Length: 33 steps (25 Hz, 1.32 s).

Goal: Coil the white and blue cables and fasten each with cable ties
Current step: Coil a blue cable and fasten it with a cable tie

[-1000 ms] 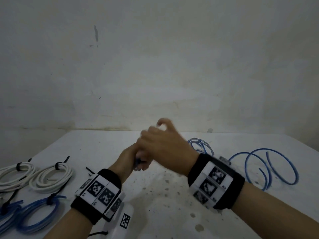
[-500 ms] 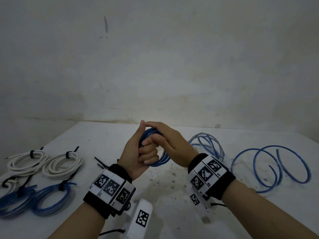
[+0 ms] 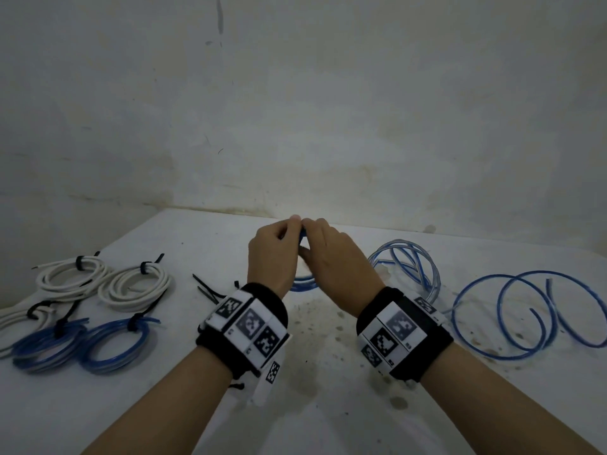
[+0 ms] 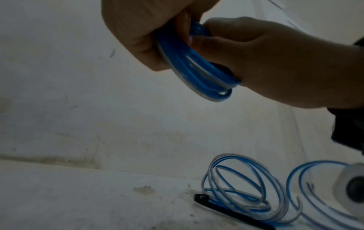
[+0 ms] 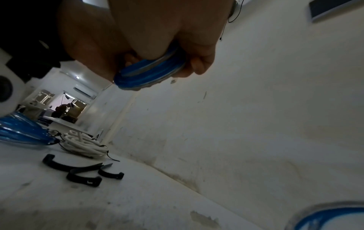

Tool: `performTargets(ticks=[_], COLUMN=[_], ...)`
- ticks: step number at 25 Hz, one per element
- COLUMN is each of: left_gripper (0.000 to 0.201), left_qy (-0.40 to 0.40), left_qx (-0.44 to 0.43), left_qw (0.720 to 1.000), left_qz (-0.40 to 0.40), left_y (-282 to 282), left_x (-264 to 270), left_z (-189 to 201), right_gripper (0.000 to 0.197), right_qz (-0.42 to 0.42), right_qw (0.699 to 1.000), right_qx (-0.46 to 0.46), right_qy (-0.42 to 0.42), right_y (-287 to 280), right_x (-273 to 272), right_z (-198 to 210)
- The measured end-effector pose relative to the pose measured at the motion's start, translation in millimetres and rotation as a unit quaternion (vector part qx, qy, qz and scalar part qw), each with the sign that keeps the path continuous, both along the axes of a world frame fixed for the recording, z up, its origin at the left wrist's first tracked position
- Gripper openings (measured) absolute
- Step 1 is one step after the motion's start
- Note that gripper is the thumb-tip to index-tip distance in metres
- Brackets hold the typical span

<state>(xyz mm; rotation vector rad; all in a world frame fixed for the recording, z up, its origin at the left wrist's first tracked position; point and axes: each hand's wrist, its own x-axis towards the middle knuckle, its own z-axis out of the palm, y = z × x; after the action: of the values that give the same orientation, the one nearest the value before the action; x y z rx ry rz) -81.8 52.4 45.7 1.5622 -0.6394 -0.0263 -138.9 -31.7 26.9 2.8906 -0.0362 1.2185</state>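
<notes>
Both hands hold a small coil of blue cable point(image 3: 303, 284) upright above the middle of the white table point(image 3: 328, 405). My left hand point(image 3: 276, 254) and right hand point(image 3: 331, 257) meet at the coil's top, fingers curled round the bundled loops. The left wrist view shows the coil point(image 4: 199, 65) clamped between both hands; the right wrist view shows its lower edge point(image 5: 149, 73). Loose black cable ties point(image 3: 207, 289) lie left of my left wrist, also visible as cable ties point(image 5: 78, 171).
Two tied white coils point(image 3: 131, 284) and two tied blue coils point(image 3: 108, 343) lie at the table's left. A loose clear-blue cable point(image 3: 407, 267) and a loose blue cable point(image 3: 525, 310) sprawl on the right. A wall stands close behind the table.
My hands turned so their backs face up and moved to the top of the blue coil; the coil now hangs below them instead of being wrapped in my left fist.
</notes>
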Motion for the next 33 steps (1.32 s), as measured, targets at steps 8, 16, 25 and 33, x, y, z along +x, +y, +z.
performTargets(ticks=[8,16,25,33], left_gripper=[0.036,0.039,0.041,0.048], left_qy=[0.146,0.081,0.215,-0.016], left_qx=[-0.101,-0.151,-0.149,0.036], left_qw=[0.984,0.984,0.965,0.999], left_qz=[-0.029,0.057,0.009,0.016], left_y=[3,16,30,62], left_x=[9,25,33,60], left_z=[1,-6,-3,-18], right_gripper=[0.014,0.037,0.055,0.026], right_qz=[-0.04,0.014,-0.066,-0.165], right_qw=[0.998,0.975,0.959,0.967], right_qx=[-0.03,0.214,0.266,-0.181], right_qy=[-0.031,0.048,0.068,-0.066], right_y=[2,35,45,42], right_x=[5,14,29,57], right_z=[5,1,5,-12])
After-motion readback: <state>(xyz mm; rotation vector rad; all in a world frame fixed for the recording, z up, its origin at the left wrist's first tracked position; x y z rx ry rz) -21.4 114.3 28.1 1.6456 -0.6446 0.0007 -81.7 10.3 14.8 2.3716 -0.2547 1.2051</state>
